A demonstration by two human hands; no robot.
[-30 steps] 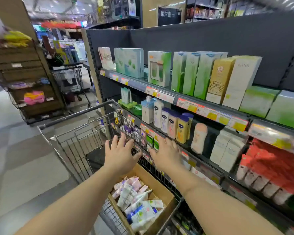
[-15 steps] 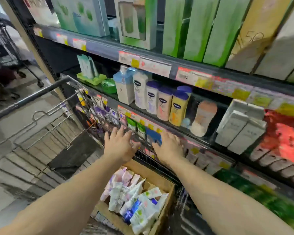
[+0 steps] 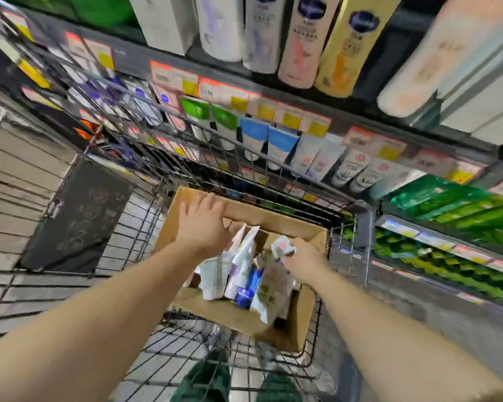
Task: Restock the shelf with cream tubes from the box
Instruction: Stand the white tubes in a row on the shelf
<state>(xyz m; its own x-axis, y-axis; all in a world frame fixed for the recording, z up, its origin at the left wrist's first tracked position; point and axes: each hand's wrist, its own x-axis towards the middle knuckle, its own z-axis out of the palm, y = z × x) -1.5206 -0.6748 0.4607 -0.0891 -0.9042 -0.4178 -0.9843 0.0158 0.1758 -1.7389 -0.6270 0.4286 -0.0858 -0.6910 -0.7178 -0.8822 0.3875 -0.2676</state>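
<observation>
Looked down into a wire shopping cart [image 3: 79,288] parked against a shelf [image 3: 343,117]. Saw a cardboard box [image 3: 276,219] in the cart's far right corner, at about one o'clock from the frame's middle, packed with cream tubes [image 3: 244,268] lying jumbled, mostly white with blue, pink and green print.

Found the left hand [image 3: 205,224] over the box's far-left flap, at eleven o'clock from the tubes, fingers spread and fairly straight, pressing on the cardboard, grasping nothing. Found the right hand [image 3: 305,259] at three o'clock from the tubes, inside the box's right side, fingers curled round the top of a white tube with a red mark [image 3: 282,246], that tube touching its neighbours in the box.

Noted, at twelve o'clock beyond the cart's rim, a row of tubes standing on the shelf behind price tags [image 3: 291,117]: green-capped ones [image 3: 198,110], blue ones [image 3: 279,143], white ones [image 3: 317,158]. Noted tall lotion bottles [image 3: 299,39] on the tier above, green packets [image 3: 453,207] at two o'clock, and a dark panel [image 3: 79,216] on the cart floor at nine o'clock. Glimpsed green shoes [image 3: 206,381] through the mesh at six o'clock. Much blurred by motion.
</observation>
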